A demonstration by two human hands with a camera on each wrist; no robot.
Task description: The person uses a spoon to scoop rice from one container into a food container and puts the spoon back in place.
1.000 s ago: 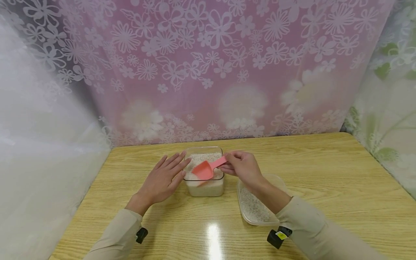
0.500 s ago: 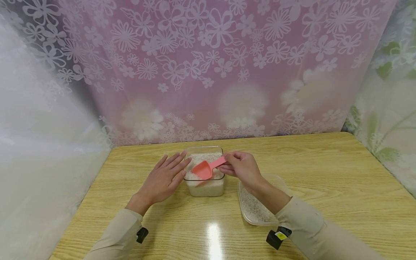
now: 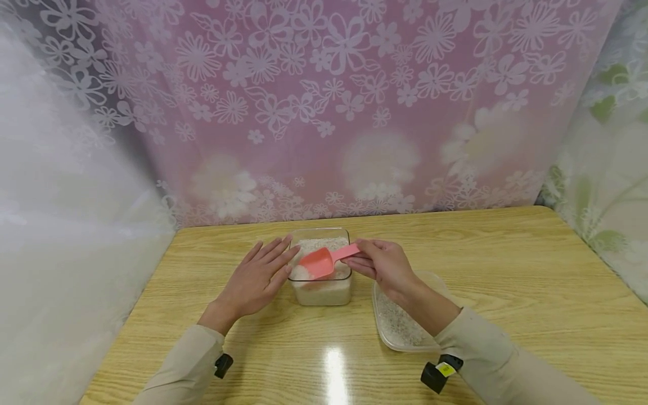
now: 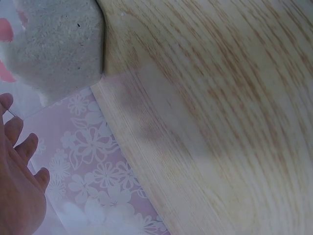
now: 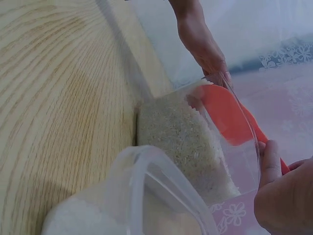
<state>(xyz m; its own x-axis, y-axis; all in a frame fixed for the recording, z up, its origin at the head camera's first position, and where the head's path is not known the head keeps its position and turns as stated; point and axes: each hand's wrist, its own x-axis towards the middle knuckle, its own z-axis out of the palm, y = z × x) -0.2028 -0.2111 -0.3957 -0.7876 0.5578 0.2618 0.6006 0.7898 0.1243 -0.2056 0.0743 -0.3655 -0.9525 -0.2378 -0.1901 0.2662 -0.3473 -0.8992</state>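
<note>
A clear glass container (image 3: 329,298) filled with rice (image 3: 324,244) stands on the table. My right hand (image 3: 387,269) pinches the handle of a pink scoop (image 3: 320,262) between thumb and fingers. The scoop's bowl lies inside the container, tilted down to the left, its front lip at the rice. In the right wrist view the scoop (image 5: 226,117) shows through the glass wall, above the rice surface. My left hand (image 3: 255,281) reaches the container's left rim with fingers extended. The left wrist view catches this hand (image 4: 22,186) at its edge, beside the container.
A translucent plastic tub (image 3: 386,340) holding grains sits right of the glass container, partly under my right forearm. The wooden table (image 3: 273,360) ends at a pink flowered curtain (image 3: 304,169) behind. Pale curtains hang at both sides.
My right hand has shifted slightly right, and the scoop now lies a little flatter with its handle drawn rightward. The left hand stays at the container's rim.
</note>
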